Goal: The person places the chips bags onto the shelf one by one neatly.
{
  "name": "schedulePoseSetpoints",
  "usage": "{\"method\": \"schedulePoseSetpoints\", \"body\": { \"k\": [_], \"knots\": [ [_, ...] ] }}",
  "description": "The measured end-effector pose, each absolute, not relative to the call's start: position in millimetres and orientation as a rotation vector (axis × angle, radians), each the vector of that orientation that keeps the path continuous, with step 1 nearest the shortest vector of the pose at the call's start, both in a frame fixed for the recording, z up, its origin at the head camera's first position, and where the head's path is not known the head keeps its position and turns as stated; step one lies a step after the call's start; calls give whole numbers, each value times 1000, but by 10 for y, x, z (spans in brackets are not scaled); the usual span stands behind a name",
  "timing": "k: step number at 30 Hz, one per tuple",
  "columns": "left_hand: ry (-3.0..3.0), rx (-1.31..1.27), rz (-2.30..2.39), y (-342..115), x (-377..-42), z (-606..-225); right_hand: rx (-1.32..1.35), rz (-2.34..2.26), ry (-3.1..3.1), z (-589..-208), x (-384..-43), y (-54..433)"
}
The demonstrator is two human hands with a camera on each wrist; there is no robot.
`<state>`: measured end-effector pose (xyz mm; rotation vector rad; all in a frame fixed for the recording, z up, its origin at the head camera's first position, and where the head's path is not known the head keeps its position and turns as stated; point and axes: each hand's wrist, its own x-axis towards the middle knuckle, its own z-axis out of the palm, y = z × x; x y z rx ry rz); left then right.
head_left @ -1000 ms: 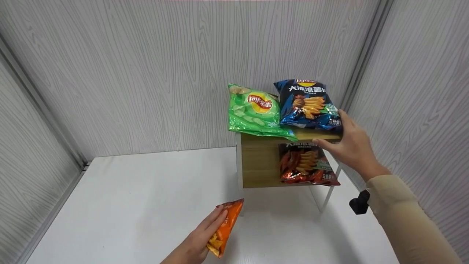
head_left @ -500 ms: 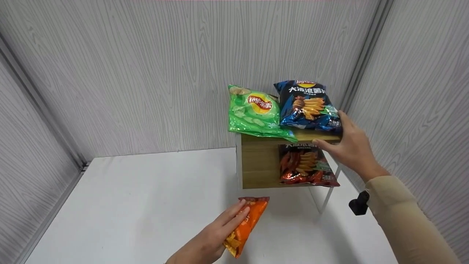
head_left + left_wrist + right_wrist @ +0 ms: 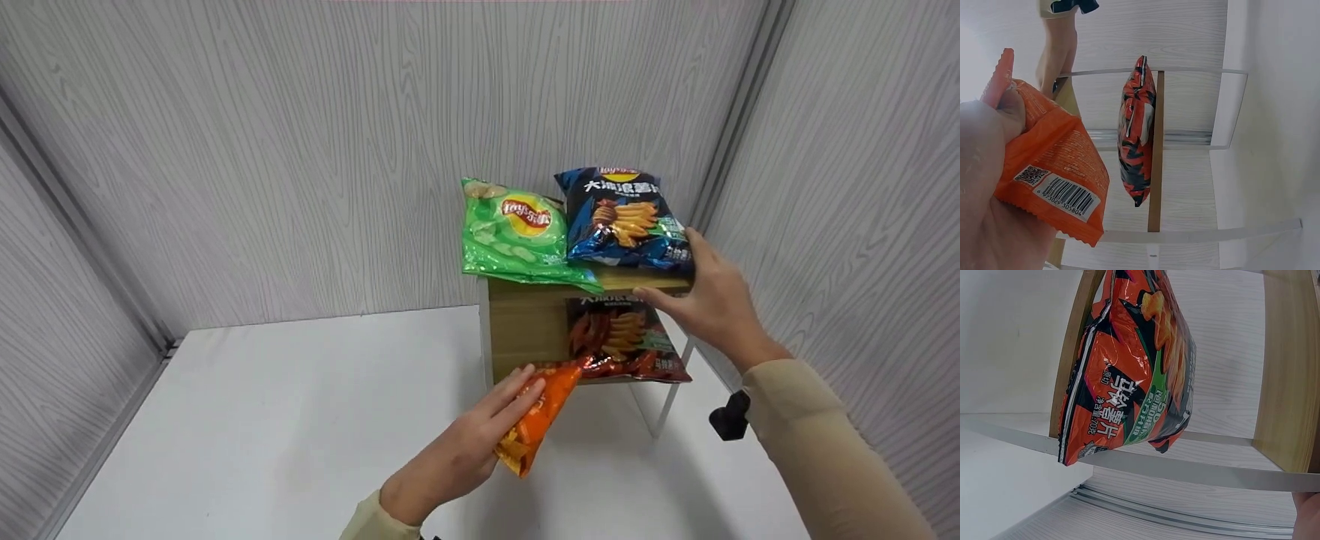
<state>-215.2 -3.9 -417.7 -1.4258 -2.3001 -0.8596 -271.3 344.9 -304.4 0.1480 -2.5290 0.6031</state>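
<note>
My left hand (image 3: pixel 469 446) pinches an orange snack bag (image 3: pixel 547 405), fingers across its front. In the left wrist view the bag's back (image 3: pixel 1067 163) shows a barcode, and the thumb presses it. In the head view the bag overlaps the lower board's front edge. My right hand (image 3: pixel 720 300) grips the right front corner of the shelf's upper board (image 3: pixel 622 279), thumb at the front edge, beside a blue Lay's chip bag (image 3: pixel 622 221). A green Lay's chip bag (image 3: pixel 517 232) leans left of it. On the lower board lies a red-and-black chip bag (image 3: pixel 622 337).
The two-tier shelf has wooden boards and a white metal frame (image 3: pixel 666 409). It stands on a white table (image 3: pixel 315 420). Wood-patterned walls (image 3: pixel 300 150) rise behind and at both sides.
My left hand has moved right and up with the orange snack bag, from in front of the shelf to the lower board. My right hand stays at the shelf's corner.
</note>
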Motion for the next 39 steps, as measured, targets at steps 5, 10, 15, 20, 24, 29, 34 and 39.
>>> {"method": "schedulePoseSetpoints", "body": {
  "k": [5, 10, 15, 20, 24, 29, 34, 39],
  "knots": [
    [-2296, -1390, -762, 104, -2258, -4039, 147, 602, -2531, -3052, -2720, 3447],
    [-2326, -1308, -621, 278, -2370, -3919, 160, 604, -2522, -3063, -2720, 3449],
    [-2407, -1187, -479, 442, -2477, -3852, 159, 610, -2525, -3067, -2715, 3447],
    [-2397, -1107, -388, 564, -2627, -3814, 151, 609, -2525, -3063, -2713, 3449],
    [-2441, -1023, -341, 628, -2749, -3810, 154, 608, -2521, -3062, -2715, 3450],
    [-2498, -933, -350, 716, -2870, -3826, 155, 613, -2517, -3057, -2717, 3448],
    [-2494, -864, -378, 811, -2985, -3897, 157, 615, -2512, -3059, -2722, 3455],
    [-2593, -823, -452, 854, -3060, -4071, 172, 613, -2509, -3069, -2726, 3448]
  ]
}}
